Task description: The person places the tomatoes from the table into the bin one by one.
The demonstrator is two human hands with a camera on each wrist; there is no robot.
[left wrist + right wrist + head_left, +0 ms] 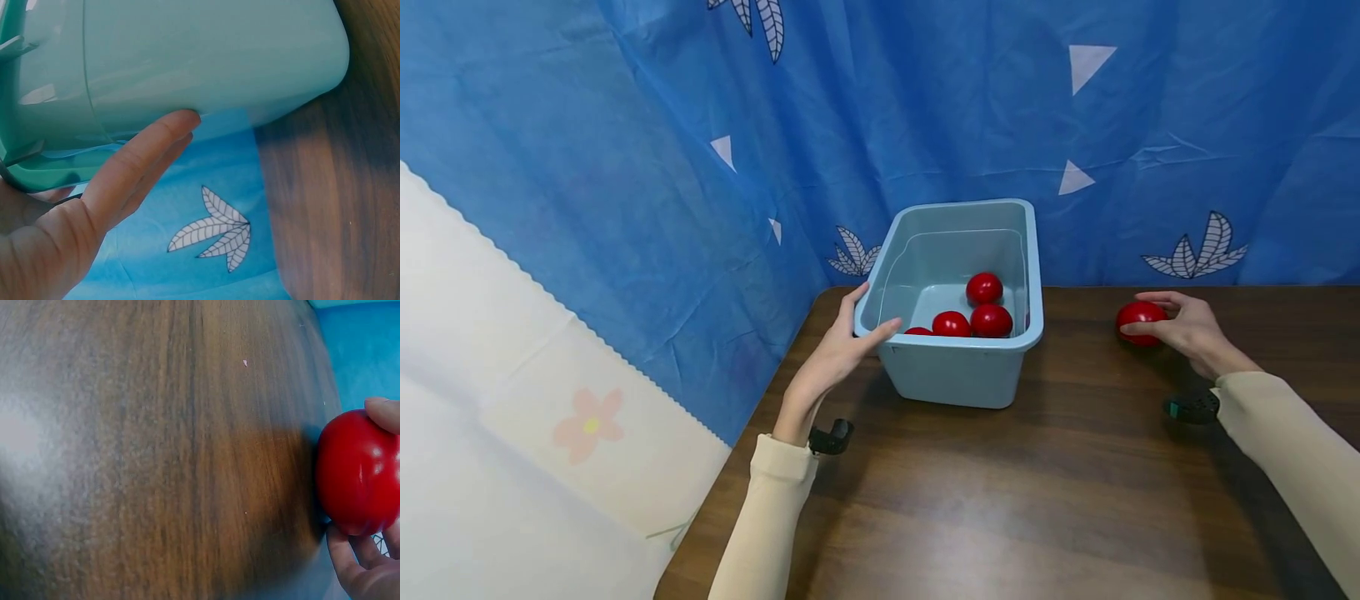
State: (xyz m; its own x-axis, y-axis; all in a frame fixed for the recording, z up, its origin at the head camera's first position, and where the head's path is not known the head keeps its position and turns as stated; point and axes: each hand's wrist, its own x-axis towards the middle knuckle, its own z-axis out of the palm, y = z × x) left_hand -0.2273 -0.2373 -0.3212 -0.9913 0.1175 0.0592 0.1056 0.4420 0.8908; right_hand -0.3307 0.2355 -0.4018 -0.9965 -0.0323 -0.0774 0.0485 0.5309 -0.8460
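Observation:
At the right of the table my right hand [1193,332] grips a glossy red round fruit [1138,323] between thumb and fingers. In the right wrist view the fruit [357,475] looks smooth and slightly oval, with fingertips on opposite sides of it. My left hand [835,354] holds the near-left corner of a light blue plastic bin [957,375], thumb over the rim. The left wrist view shows straight fingers [147,153] along the bin's outer wall [219,56]. Several similar red fruits [990,321] lie inside the bin, one mostly hidden by its near rim.
The brown wooden table [985,508] carries the bin near its back edge. Behind it hangs a blue curtain [955,108] with white triangles and leaf prints. A pale cloth [535,467] with a flower print lies to the left.

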